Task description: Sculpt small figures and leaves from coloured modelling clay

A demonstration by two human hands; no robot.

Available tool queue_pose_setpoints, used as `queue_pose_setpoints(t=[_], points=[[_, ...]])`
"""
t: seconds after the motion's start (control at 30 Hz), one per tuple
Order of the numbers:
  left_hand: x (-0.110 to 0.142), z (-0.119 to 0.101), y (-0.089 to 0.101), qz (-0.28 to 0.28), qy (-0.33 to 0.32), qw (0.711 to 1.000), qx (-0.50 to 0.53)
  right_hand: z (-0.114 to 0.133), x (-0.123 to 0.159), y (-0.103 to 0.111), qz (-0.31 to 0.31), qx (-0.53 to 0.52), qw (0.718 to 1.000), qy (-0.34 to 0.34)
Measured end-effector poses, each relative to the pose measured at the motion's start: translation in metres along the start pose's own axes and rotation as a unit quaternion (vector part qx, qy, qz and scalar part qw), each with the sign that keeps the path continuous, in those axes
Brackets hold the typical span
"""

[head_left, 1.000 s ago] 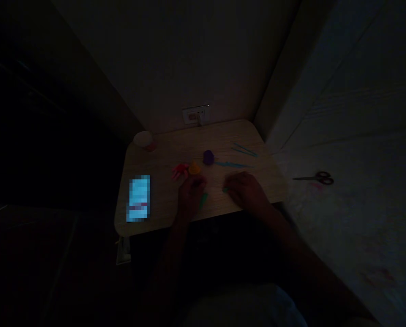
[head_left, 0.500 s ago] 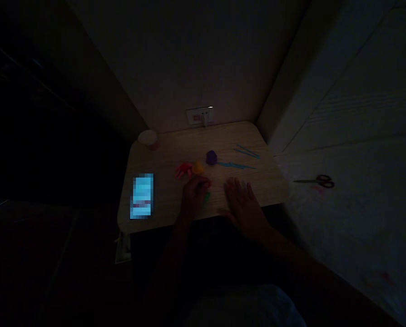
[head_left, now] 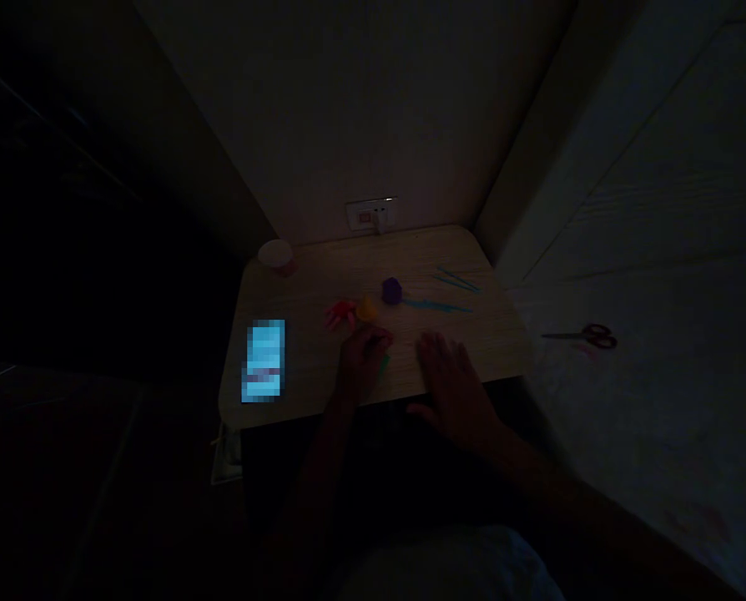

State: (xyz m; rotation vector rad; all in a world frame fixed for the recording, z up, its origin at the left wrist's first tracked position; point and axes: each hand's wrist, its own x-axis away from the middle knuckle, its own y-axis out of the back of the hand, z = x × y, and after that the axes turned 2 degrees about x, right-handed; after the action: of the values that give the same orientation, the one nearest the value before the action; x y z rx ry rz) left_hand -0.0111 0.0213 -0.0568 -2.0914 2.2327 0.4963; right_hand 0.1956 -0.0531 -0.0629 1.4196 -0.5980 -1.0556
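Note:
In the dim head view, my left hand [head_left: 359, 361] is closed in a pinch near the front of the small table. At its fingertips shows a small reddish piece [head_left: 388, 337] that looks like modelling clay. A green bit [head_left: 383, 365] lies just beside this hand, partly covered by it. My right hand [head_left: 451, 376] is spread palm down on the table's front part; anything beneath it is hidden. Beyond the left hand sit a yellow lump [head_left: 366, 309], a red lump with finger-like strands [head_left: 341, 313] and a purple lump [head_left: 391, 291].
Thin blue strips [head_left: 439, 306] and two more blue sticks [head_left: 457, 279] lie at the table's right. A phone [head_left: 264, 361] glows at the left, with a pale cup [head_left: 277, 257] behind it. Scissors [head_left: 589, 336] rest on the white surface to the right. A socket [head_left: 371, 214] is on the wall.
The right hand has slid slightly toward me, fingers still spread. The left hand keeps its pinch. The whole view has shifted a little.

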Motion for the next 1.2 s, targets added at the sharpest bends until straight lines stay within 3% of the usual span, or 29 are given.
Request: queue_pose_setpoints(t=[0.1,0.33,0.5,0.67,0.97,1.2], points=[[0.0,0.0,0.0,0.002,0.004,1.0,0.002,0.0,-0.003,-0.002,-0.006,-0.003,1.0,-0.008],[0.0,0.004,0.0,0.013,0.008,1.0,0.007,-0.002,-0.041,-0.009,0.001,-0.008,1.0,0.012],[0.001,0.001,0.0,0.013,0.016,1.0,0.008,-0.008,-0.01,0.001,0.013,-0.014,0.999,0.03],[0.001,-0.003,-0.001,0.015,0.012,1.0,0.005,-0.005,0.018,0.012,0.027,-0.001,1.0,0.001],[0.0,0.0,0.001,0.014,0.008,1.0,-0.004,0.004,-0.022,-0.003,-0.001,-0.009,1.0,-0.016],[0.001,-0.001,0.0,0.021,0.011,1.0,0.009,0.002,-0.007,0.001,0.017,-0.033,0.999,0.037]])
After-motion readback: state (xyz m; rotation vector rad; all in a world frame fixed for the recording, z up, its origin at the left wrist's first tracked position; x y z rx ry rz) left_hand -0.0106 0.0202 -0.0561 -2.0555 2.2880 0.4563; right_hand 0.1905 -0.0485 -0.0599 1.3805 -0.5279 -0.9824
